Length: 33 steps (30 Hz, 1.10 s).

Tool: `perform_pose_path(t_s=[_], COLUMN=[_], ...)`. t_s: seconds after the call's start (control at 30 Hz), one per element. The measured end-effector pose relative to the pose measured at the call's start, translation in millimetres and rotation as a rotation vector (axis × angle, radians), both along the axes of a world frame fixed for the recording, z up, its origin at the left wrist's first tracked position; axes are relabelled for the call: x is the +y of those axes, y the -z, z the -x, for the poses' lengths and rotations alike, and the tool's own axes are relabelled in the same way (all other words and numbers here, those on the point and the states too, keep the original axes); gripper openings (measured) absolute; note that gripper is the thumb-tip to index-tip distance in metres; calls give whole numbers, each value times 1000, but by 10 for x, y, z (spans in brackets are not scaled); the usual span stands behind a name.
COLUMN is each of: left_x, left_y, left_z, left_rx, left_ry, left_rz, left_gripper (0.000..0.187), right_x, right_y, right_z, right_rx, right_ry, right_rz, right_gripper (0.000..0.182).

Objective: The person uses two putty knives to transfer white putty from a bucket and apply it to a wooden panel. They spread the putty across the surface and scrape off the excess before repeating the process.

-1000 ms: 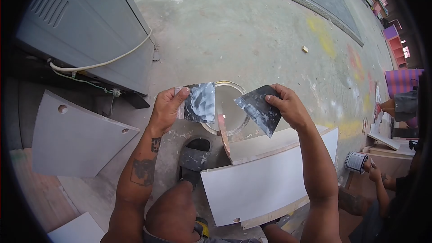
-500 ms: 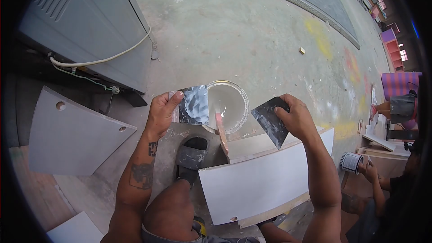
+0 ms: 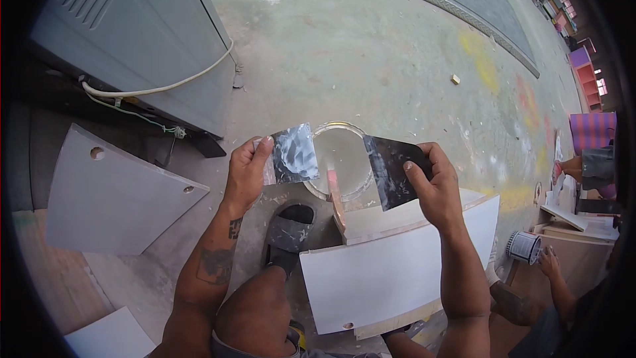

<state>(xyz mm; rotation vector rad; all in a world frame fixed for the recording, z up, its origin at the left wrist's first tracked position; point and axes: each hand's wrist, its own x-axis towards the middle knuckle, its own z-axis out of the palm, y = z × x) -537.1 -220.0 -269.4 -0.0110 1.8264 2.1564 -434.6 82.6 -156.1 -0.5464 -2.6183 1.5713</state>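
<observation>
My left hand pinches a flat rectangular putty spreader, its face smeared with whitish putty. In my right hand is a black putty spreader, gripped with the thumb on its near face and carrying a streaked edge. Both blades hover over a round bucket of pale grey paste, one at each side, apart from each other. A stick with a pinkish top stands inside it, against the near side. Below my right hand lies a curved piece with a white face.
A grey metal cabinet with a loose cable stands at the left, beside a grey panel with holes. At the right, another person's hand is near a labelled can. A sandal is on my foot.
My right hand has turned its spreader from corner-down to a more upright edge, now nearer the bucket. The left spreader stays beside the bucket. The co-worker's hand has shifted off the can.
</observation>
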Motion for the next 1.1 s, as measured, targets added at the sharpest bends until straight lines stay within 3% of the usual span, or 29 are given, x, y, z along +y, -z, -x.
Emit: perform_pose_path(t_s=[0.1, 0.2, 0.3, 0.53, 0.73, 0.87, 1.0, 1.1], left_x=[35, 105, 198, 272, 266, 176, 149, 203], left_y=[-44, -97, -150, -270, -324, -304, -286, -308], left_z=[-30, -93, -178, -235, -279, -225, -161, -94], left_rx=[69, 87, 73, -7, 66, 55, 88, 39], left_ry=[4, 30, 12, 0, 2, -36, -91, -101], left_rz=[120, 300, 260, 117, 87, 76, -4, -134], left_gripper=[36, 36, 36, 37, 38, 36, 33, 31], right_x=[-185, -341, -506, -606, -543, -412, -203, -152], right_y=[-24, 142, 53, 219, 324, 318, 263, 401], right_z=[4, 41, 107, 116, 321, 364, 327, 272], right_rx=[79, 427, 532, 528, 529, 476, 251, 72], right_ry=[-11, -305, -530, -529, -355, -90, 325, 409], right_rz=[-73, -400, -628, -683, -711, -454, 734, 999], right_gripper=[18, 26, 33, 45, 40, 24, 19, 25])
